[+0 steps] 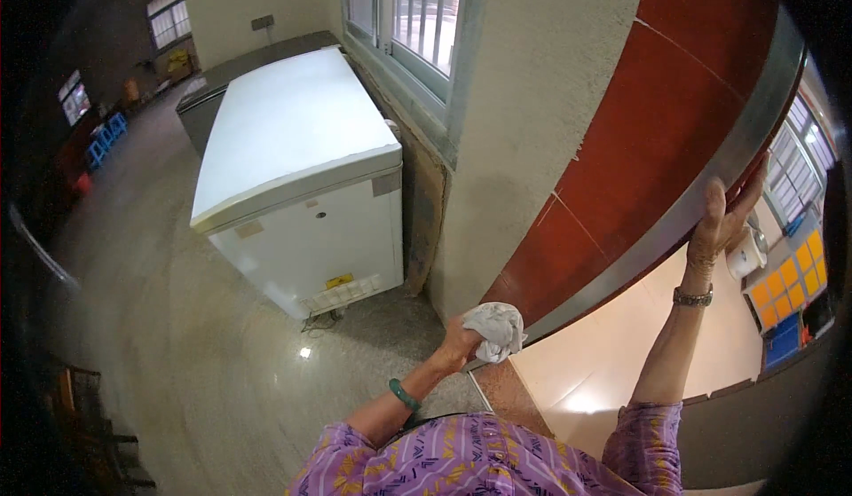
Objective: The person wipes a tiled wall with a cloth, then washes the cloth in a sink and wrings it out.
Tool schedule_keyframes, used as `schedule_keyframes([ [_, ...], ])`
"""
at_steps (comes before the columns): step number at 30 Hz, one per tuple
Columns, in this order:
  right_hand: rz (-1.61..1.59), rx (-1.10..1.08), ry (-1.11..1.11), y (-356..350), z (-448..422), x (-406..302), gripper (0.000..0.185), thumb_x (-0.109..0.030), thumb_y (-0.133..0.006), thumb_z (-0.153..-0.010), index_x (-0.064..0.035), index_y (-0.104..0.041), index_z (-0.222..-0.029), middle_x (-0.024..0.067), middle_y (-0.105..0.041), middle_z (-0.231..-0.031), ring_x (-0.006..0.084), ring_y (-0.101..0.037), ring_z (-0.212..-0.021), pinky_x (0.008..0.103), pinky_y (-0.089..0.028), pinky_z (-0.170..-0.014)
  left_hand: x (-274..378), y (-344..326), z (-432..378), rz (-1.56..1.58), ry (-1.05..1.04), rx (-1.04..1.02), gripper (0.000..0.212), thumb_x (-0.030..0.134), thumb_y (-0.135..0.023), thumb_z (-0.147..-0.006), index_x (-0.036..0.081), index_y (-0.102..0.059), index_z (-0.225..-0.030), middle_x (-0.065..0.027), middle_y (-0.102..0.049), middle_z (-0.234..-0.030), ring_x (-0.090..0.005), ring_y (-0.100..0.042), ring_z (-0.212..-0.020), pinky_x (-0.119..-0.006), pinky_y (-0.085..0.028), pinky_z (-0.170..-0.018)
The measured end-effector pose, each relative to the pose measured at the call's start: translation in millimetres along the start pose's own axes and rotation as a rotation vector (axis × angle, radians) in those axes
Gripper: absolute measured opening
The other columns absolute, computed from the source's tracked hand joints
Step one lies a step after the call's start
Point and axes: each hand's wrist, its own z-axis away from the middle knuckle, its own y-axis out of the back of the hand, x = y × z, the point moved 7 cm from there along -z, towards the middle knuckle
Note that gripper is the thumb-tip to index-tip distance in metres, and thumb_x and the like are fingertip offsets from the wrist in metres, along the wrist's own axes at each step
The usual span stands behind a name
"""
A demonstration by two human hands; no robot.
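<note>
A crumpled white cloth [496, 331] is bunched in my left hand [458, 344], at the lower end of a red tiled strip [599, 183]. It lies close to the grey metal edging [692, 186] that borders the tiles. My right hand [722, 226] is farther up along that edging. Its thumb lies over the metal face and its fingers reach round the outer side, where they are partly hidden. I wear a green bangle on the left wrist and a metal-banded watch on the right.
A white chest freezer [299, 130] stands on the shiny floor [200, 363], beside a barred window [426, 23]. Blue stools [106, 140] are at the far left. Beyond the edging are a pale floor [599, 343], a white bucket [745, 256] and an orange-panelled unit [789, 280].
</note>
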Motion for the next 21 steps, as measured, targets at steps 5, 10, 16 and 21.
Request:
schedule_keyframes([
  [5,0.109,-0.075,0.099,3,4,-7,0.078,-0.046,-0.056,-0.084,-0.0090,-0.023,-0.144,0.0149,-0.026,-0.147,0.0302,-0.030,-0.133,0.0408,-0.028,-0.108,11,-66,10,-0.120,-0.133,-0.147,0.038,0.014,-0.065,-0.078,0.000,-0.059,-0.113,-0.0059,-0.062,-0.107,-0.0140,-0.059,-0.096,-0.028,-0.048,-0.084],
  [10,-0.130,-0.391,-0.244,42,87,14,0.052,-0.033,-0.043,-0.095,0.0021,-0.040,-0.134,0.0153,-0.045,-0.135,0.0260,-0.040,-0.127,0.0409,-0.033,-0.103,46,-134,22,-0.468,-0.492,-0.280,0.051,0.008,-0.076,-0.066,0.001,-0.059,-0.114,-0.0082,-0.062,-0.107,-0.0181,-0.058,-0.100,-0.031,-0.046,-0.087],
  [16,-0.950,-0.517,-1.021,69,262,37,0.101,-0.072,-0.052,-0.074,-0.0007,-0.025,-0.141,0.0099,-0.051,-0.123,0.0204,-0.052,-0.111,0.0317,-0.042,-0.095,33,-210,5,-0.888,-0.799,-0.293,0.069,0.026,-0.078,-0.065,0.002,-0.051,-0.123,-0.0174,-0.053,-0.121,-0.0316,-0.053,-0.111,-0.038,-0.042,-0.094],
  [21,-1.129,-0.055,-1.391,107,280,68,0.060,-0.032,-0.055,-0.087,-0.0031,-0.034,-0.136,0.0094,-0.053,-0.118,0.0198,-0.055,-0.105,0.0299,-0.049,-0.086,-12,-271,-15,-1.253,-0.679,-0.528,0.082,0.021,-0.074,-0.064,0.010,-0.036,-0.136,-0.0200,-0.037,-0.136,-0.0360,-0.031,-0.130,-0.046,-0.021,-0.107],
])
